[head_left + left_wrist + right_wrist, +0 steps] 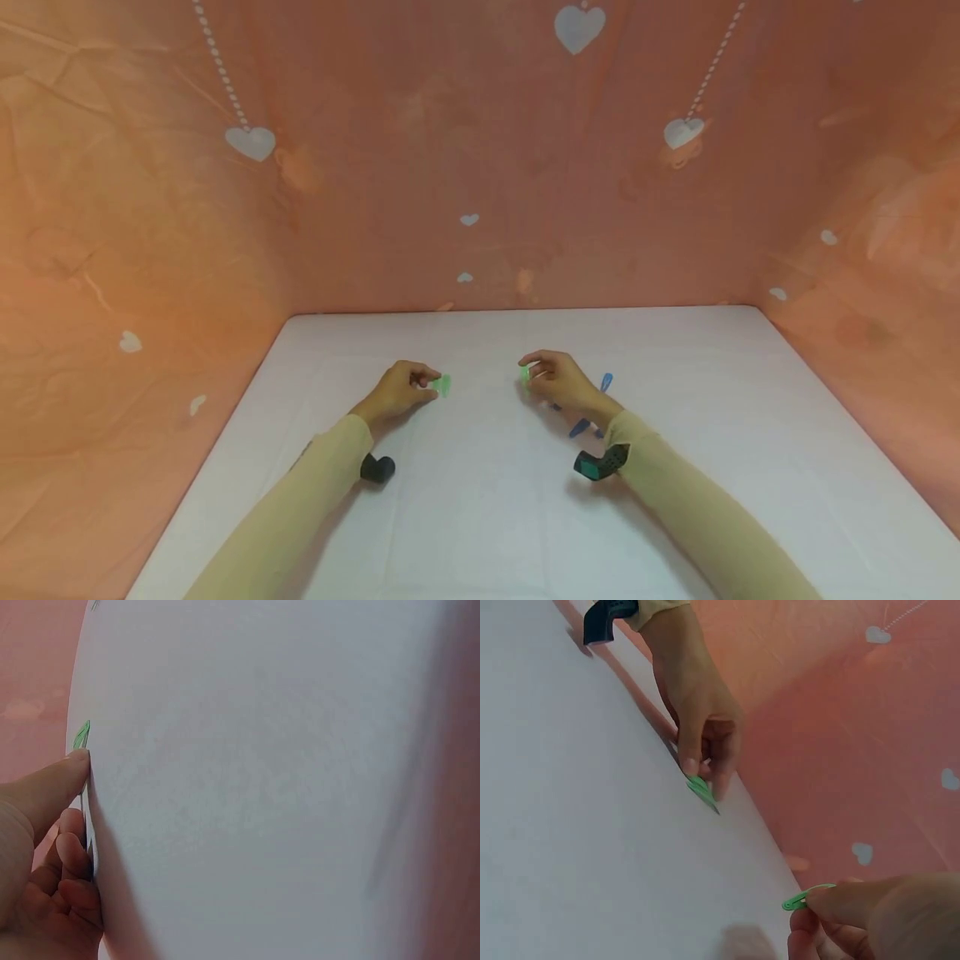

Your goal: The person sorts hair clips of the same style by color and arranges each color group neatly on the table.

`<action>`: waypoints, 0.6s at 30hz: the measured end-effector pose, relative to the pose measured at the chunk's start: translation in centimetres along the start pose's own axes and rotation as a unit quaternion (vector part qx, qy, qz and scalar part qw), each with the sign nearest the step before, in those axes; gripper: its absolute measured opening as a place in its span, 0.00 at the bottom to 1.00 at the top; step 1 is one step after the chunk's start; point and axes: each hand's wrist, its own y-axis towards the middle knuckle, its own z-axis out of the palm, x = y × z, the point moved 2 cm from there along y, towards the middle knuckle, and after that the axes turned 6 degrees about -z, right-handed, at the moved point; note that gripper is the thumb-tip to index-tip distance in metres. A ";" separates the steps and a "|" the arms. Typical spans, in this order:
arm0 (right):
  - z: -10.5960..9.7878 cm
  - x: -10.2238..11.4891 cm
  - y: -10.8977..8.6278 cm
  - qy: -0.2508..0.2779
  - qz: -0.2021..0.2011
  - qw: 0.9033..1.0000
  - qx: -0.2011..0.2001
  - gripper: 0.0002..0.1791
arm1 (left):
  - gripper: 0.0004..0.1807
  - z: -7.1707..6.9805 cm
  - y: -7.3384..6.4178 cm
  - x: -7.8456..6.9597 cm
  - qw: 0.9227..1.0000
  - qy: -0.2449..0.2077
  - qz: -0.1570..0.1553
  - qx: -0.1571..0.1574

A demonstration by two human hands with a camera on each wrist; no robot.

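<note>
Between thumb and fingertips, my left hand (399, 390) pinches a green hair clip (443, 385), low over the white table at left of centre. The left wrist view shows only the tip of this clip (82, 735) past the thumb; the rest is hidden by the fingers. Across from it, my right hand (562, 383) pinches another green hair clip (524, 377). In the right wrist view that clip (796, 901) sticks out from the thumb and fingertips, its narrow loop showing. A wide gap separates the two hands.
Several blue hair clips (607, 382) lie on the white table (465, 500) beside and under my right wrist, partly hidden by it. A dark wrist camera (602, 463) hangs below each sleeve. Orange cloth walls (420, 167) with pale hearts enclose the back and sides.
</note>
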 end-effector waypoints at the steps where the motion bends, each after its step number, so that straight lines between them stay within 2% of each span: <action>1: 0.3 0.0 0.2 0.001 -0.002 1.000 0.003 0.22 | 0.18 0.0 0.0 0.0 1.000 0.000 -0.001 0.001; 8: 2.3 -0.1 1.7 0.030 -0.018 0.999 0.026 0.22 | 0.18 0.0 0.0 -0.1 1.000 0.004 -0.004 -0.004; 18: 5.0 0.2 3.1 0.035 -0.005 0.999 0.041 0.21 | 0.18 0.0 0.0 -0.1 1.000 0.007 -0.006 -0.004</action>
